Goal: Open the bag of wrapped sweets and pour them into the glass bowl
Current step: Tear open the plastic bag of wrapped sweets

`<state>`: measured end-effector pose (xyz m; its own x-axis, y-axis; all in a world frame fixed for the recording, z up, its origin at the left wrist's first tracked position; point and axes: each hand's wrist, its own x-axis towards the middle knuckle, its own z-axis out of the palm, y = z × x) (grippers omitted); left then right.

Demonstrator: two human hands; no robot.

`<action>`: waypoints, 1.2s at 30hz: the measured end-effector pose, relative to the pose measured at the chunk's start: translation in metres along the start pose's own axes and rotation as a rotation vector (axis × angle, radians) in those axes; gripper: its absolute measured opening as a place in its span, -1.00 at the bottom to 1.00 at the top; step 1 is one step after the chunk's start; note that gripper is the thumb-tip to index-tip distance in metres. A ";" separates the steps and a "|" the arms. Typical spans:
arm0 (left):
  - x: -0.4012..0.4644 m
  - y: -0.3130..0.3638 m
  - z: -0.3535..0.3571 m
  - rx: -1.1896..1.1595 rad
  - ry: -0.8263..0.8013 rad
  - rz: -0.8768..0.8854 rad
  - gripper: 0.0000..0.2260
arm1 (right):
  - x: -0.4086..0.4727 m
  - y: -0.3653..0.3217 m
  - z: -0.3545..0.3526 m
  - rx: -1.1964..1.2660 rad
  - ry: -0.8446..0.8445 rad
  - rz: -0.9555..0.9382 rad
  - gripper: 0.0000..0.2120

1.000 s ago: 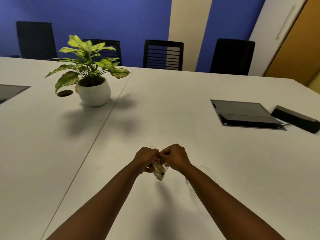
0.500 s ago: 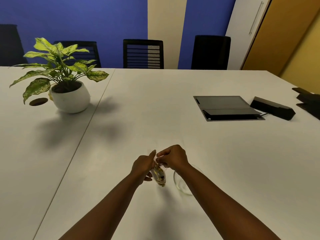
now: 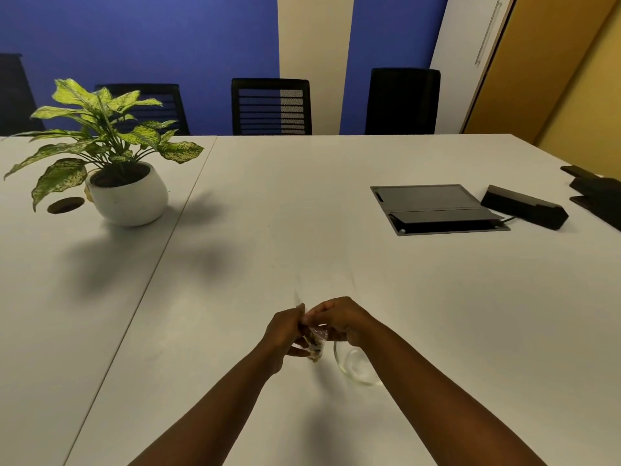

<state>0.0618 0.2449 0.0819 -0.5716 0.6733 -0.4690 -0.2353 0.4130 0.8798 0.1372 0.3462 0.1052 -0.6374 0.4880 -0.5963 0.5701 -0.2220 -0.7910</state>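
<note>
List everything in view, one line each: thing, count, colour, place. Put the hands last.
table: one, white, fills the view
plant: one, green and cream leaves, far left on the table
pot: one, white, holds the plant
grommet: one, dark round hole, left of the pot
cable box: one, grey, set into the table at right, lid open
black device: one, right of the cable box, cable attached
dark objects: count unclear, far right edge
chairs: four, black, along the far side
bowl: one, clear glass, under the right wrist
bag: one, clear, sweets inside, held above the table left of the bowl
hands: left and right, both pinching the bag's top
</note>
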 end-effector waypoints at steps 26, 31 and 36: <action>0.016 -0.002 0.014 0.117 0.242 0.275 -0.67 | 0.003 -0.005 0.021 -0.540 0.483 -0.273 -0.78; 0.018 -0.001 0.012 0.204 0.249 0.327 -0.69 | 0.002 -0.005 0.023 -0.535 0.504 -0.298 -0.80; 0.021 -0.002 0.002 0.083 0.117 0.256 -0.66 | -0.001 -0.010 0.016 -0.517 0.229 -0.311 -0.81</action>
<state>0.0516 0.2589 0.0699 -0.6918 0.6888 -0.2167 -0.0096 0.2913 0.9566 0.1243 0.3344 0.1114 -0.7185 0.6449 -0.2605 0.5897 0.3663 -0.7198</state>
